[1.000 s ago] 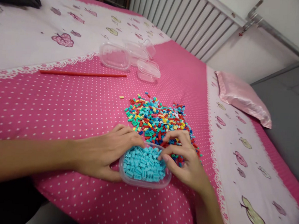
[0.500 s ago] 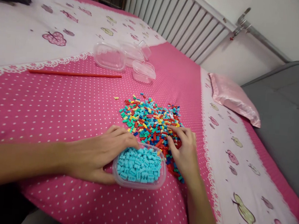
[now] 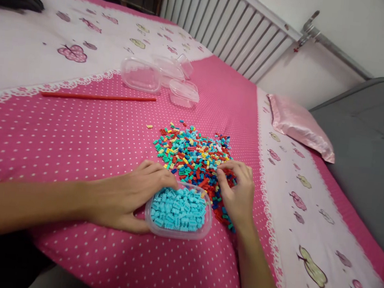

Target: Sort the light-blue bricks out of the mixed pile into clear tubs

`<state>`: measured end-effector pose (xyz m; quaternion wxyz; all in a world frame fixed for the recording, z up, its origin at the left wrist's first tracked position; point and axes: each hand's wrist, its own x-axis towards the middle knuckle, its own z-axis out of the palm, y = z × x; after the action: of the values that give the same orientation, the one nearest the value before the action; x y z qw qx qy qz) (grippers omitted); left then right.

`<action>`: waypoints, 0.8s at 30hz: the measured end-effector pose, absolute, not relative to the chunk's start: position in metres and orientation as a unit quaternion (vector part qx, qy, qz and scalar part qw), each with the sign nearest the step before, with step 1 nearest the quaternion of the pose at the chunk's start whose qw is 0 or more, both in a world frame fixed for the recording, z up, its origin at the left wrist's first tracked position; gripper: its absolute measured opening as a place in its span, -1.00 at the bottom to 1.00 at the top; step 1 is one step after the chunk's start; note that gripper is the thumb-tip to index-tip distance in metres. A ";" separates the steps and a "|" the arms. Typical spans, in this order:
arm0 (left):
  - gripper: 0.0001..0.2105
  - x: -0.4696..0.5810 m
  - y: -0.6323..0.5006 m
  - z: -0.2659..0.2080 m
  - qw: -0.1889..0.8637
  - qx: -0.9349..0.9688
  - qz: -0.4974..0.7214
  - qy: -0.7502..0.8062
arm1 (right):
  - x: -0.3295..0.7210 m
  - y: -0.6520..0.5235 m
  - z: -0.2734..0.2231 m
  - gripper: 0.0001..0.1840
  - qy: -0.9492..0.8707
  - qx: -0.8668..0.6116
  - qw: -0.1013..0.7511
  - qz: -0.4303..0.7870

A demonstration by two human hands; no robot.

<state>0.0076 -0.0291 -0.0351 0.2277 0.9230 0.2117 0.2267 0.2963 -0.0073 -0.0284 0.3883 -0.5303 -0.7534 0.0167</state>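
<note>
My left hand [image 3: 134, 197] grips the left side of a clear plastic container [image 3: 194, 235], with the thumb low on its side and the fingers at its far rim. Light-blue toy building bricks [image 3: 178, 209] fill the container. Just beyond it spreads a loose pile of mixed-colour building bricks [image 3: 191, 155] in red, green, yellow, blue and light blue. Over the pile's right part is my right hand [image 3: 236, 189], thumb and forefinger tips pinched together. What lies between those tips is too small to make out.
Clear plastic containers [image 3: 140, 75] stand farther back on the pink dotted bedspread [image 3: 96, 141]. A thin red stick [image 3: 99, 97] lies to their left. One yellow brick [image 3: 149, 126] sits apart from the pile. A pink pillow [image 3: 300, 127] rests at the right; a radiator [image 3: 226, 28] lines the wall.
My right thumb and forefinger have come together over the pile, and that hand has shifted slightly right. My left hand keeps its grip on the container.
</note>
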 end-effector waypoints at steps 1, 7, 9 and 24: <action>-0.39 0.008 -0.029 -0.035 0.228 0.923 0.226 0.211 | 0.294 -0.011 -0.024 -0.93 -0.748 -0.524 0.406 0.031; -0.39 0.008 -0.028 -0.037 0.238 0.921 0.229 0.207 | 0.268 -0.038 -0.005 -0.89 -0.805 -0.393 0.409 0.174; -0.39 0.009 -0.028 -0.037 0.243 0.919 0.230 0.206 | 0.263 -0.042 -0.004 -0.85 -0.823 -0.356 0.386 0.215; -0.43 0.009 -0.029 -0.034 0.245 0.919 0.233 0.201 | 0.292 -0.035 0.015 -0.83 -0.884 -0.285 0.182 0.324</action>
<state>0.0088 -0.0295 -0.0344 0.2452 0.9194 0.2011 0.2329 0.2923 -0.0348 0.0149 0.1816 -0.2847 -0.8836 0.3244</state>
